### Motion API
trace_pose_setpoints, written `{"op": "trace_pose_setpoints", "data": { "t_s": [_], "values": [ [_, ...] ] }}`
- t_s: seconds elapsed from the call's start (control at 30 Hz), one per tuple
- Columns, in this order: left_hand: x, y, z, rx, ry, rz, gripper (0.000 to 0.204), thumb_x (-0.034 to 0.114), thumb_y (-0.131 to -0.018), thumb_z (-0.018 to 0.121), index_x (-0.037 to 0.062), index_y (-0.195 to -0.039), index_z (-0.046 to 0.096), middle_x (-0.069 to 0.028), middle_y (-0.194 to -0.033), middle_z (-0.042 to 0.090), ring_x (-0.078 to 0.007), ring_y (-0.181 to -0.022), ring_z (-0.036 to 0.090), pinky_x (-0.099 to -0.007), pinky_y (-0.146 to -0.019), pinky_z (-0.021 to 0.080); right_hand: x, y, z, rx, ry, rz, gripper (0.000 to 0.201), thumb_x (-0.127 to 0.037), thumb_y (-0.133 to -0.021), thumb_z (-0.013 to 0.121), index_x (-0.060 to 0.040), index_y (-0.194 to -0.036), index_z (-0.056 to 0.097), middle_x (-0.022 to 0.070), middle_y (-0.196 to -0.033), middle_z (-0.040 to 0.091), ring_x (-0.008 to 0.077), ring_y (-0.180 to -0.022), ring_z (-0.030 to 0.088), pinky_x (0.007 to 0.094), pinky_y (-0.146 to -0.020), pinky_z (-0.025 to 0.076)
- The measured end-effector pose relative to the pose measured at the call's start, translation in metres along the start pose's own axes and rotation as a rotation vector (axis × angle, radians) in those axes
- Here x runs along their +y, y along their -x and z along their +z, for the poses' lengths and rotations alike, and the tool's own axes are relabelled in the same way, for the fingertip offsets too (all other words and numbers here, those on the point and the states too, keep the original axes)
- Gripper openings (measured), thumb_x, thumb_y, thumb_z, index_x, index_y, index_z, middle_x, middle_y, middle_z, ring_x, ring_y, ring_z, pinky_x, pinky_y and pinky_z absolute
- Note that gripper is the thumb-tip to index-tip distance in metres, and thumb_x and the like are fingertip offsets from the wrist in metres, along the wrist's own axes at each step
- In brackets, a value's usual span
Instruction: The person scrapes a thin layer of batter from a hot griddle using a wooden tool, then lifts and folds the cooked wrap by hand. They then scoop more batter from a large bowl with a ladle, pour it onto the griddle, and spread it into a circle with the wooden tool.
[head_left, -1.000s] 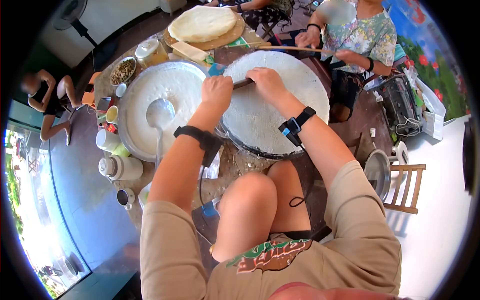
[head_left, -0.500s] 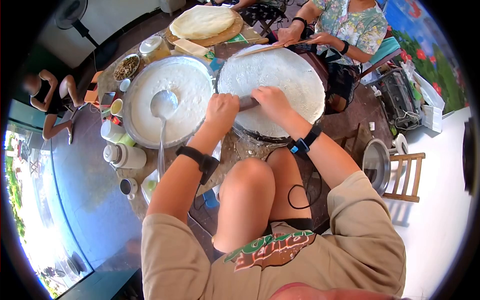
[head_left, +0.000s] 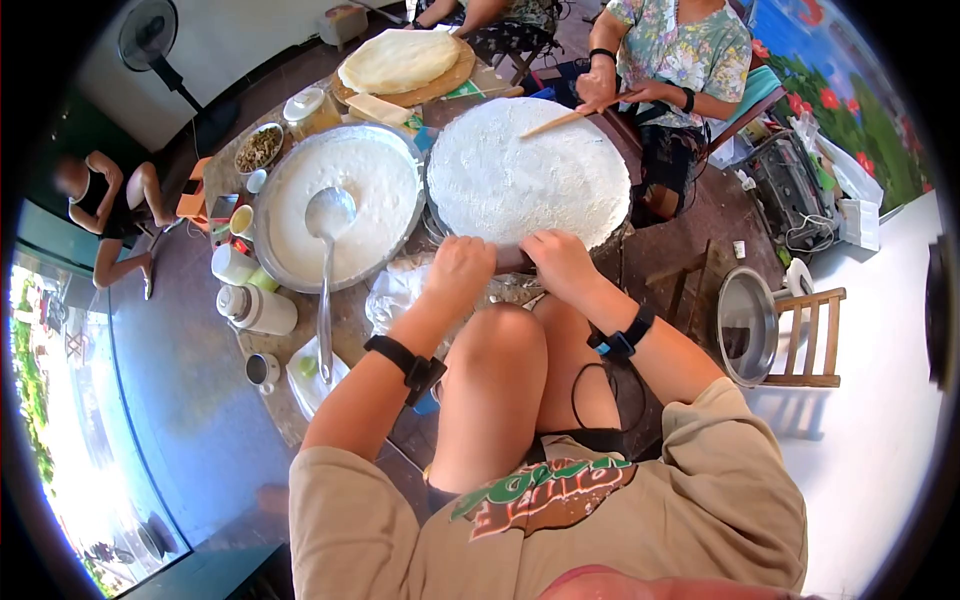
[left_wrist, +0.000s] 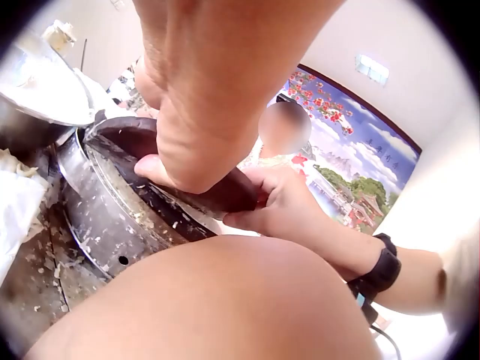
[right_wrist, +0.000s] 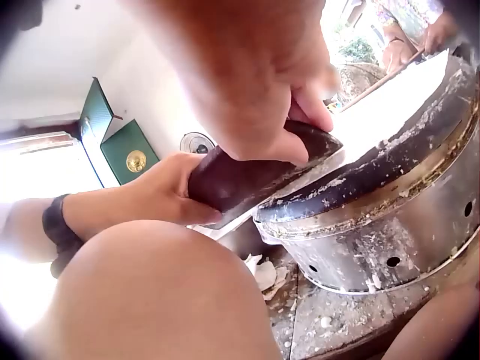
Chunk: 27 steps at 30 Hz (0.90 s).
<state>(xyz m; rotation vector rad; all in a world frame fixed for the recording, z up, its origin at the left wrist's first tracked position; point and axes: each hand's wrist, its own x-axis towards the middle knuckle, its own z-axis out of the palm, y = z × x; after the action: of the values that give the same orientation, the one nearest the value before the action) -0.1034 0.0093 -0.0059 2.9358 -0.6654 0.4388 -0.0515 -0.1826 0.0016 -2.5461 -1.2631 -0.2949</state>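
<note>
Both hands hold a dark curved scraper [right_wrist: 236,176] at the near edge of a round griddle [right_wrist: 360,176]. My left hand [head_left: 465,268] grips its left end, thumb underneath in the left wrist view, and my right hand [head_left: 558,262] grips the right end. A white batter layer [head_left: 530,165] covers the griddle top. Across from me, another person's hands hold a thin wooden stick [head_left: 556,124], its tip over the far part of the batter. In the right wrist view, the scraper's lower edge is right at the griddle's dark, batter-smeared rim.
Left of the griddle stands a wide metal basin [head_left: 413,225] of white batter with a ladle [head_left: 327,280] resting in it. Pale flat sheets [head_left: 400,60] lie on a round board behind. A white flask [head_left: 260,308] and a mug [head_left: 262,370] stand left; crumpled plastic [head_left: 395,295] lies nearby.
Both hands have drawn the scraper from over the middle of the griddle toward me to its near edge. The other person's stick has swung to point inward over the batter.
</note>
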Motion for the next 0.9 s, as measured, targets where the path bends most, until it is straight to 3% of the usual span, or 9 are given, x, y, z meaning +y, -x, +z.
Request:
{"op": "trace_pose_setpoints", "data": {
  "t_s": [0.1,0.17,0.27,0.4,0.53,0.67,0.77,0.9],
  "values": [
    [-0.001,-0.009,-0.007,-0.051,0.069,0.026,0.013,0.005,-0.065,0.059,0.0082,-0.075,0.051,-0.0078,-0.072,0.057,-0.0245,-0.073,0.059,-0.0340,-0.069,0.044,0.000,0.006,-0.015,-0.125,0.021,0.080,0.019,-0.002,-0.065,0.060,-0.0064,-0.082,0.053,0.0108,-0.077,0.057,0.0301,-0.078,0.059,0.0395,-0.064,0.048],
    [-0.011,-0.027,-0.013,-0.124,0.107,0.028,0.018,0.003,-0.065,0.061,0.0070,-0.080,0.050,-0.0094,-0.072,0.057,-0.0273,-0.075,0.059,-0.0365,-0.069,0.045,-0.003,-0.001,-0.023,-0.011,-0.053,0.131,0.022,-0.007,-0.067,0.064,-0.0077,-0.086,0.054,0.0111,-0.079,0.059,0.0303,-0.079,0.059,0.0401,-0.064,0.048],
    [-0.021,-0.064,-0.018,-0.230,0.277,-0.168,0.030,0.004,-0.068,0.064,0.0065,-0.093,0.047,-0.0125,-0.082,0.058,-0.0321,-0.080,0.060,-0.0414,-0.069,0.045,0.000,-0.021,-0.023,0.057,-0.122,0.237,0.027,-0.014,-0.069,0.069,-0.0088,-0.091,0.053,0.0117,-0.083,0.060,0.0309,-0.079,0.060,0.0408,-0.064,0.048],
    [-0.052,-0.083,-0.019,-0.085,0.300,-0.375,0.053,0.010,-0.066,0.073,0.0075,-0.110,0.044,-0.0153,-0.108,0.053,-0.0350,-0.091,0.058,-0.0413,-0.073,0.046,0.015,-0.061,-0.011,-0.023,-0.138,0.413,0.035,-0.024,-0.068,0.072,-0.0073,-0.093,0.053,0.0138,-0.083,0.062,0.0332,-0.078,0.061,0.0428,-0.067,0.048],
    [-0.076,-0.069,-0.016,0.352,0.314,-0.532,0.054,0.009,-0.071,0.070,0.0068,-0.117,0.043,-0.0143,-0.104,0.054,-0.0300,-0.090,0.057,-0.0382,-0.076,0.046,0.037,-0.110,0.011,-0.090,-0.121,0.547,0.042,-0.032,-0.066,0.072,-0.0047,-0.092,0.054,0.0176,-0.084,0.064,0.0350,-0.081,0.062,0.0434,-0.071,0.049],
    [-0.066,-0.035,-0.037,0.377,0.512,-0.624,0.043,0.005,-0.072,0.066,0.0033,-0.111,0.046,-0.0147,-0.100,0.054,-0.0317,-0.089,0.055,-0.0382,-0.076,0.044,0.062,-0.158,0.018,-0.124,-0.094,0.616,0.046,-0.036,-0.064,0.073,-0.0022,-0.093,0.059,0.0199,-0.090,0.064,0.0351,-0.086,0.062,0.0413,-0.074,0.050],
    [-0.047,-0.001,-0.044,0.383,0.478,-0.596,0.039,0.004,-0.072,0.066,0.0028,-0.107,0.050,-0.0121,-0.096,0.055,-0.0248,-0.079,0.056,-0.0339,-0.071,0.045,0.079,-0.183,0.018,-0.167,-0.080,0.695,0.049,-0.038,-0.064,0.074,-0.0012,-0.095,0.062,0.0195,-0.094,0.065,0.0347,-0.089,0.062,0.0401,-0.076,0.050],
    [-0.010,0.035,-0.069,0.350,0.559,-0.634,0.034,0.002,-0.072,0.065,0.0017,-0.103,0.052,-0.0118,-0.093,0.054,-0.0245,-0.079,0.056,-0.0329,-0.071,0.046,0.097,-0.190,0.019,-0.214,-0.087,0.753,0.055,-0.043,-0.064,0.073,-0.0013,-0.097,0.063,0.0190,-0.099,0.064,0.0340,-0.092,0.062,0.0404,-0.077,0.049]
  ]
}}
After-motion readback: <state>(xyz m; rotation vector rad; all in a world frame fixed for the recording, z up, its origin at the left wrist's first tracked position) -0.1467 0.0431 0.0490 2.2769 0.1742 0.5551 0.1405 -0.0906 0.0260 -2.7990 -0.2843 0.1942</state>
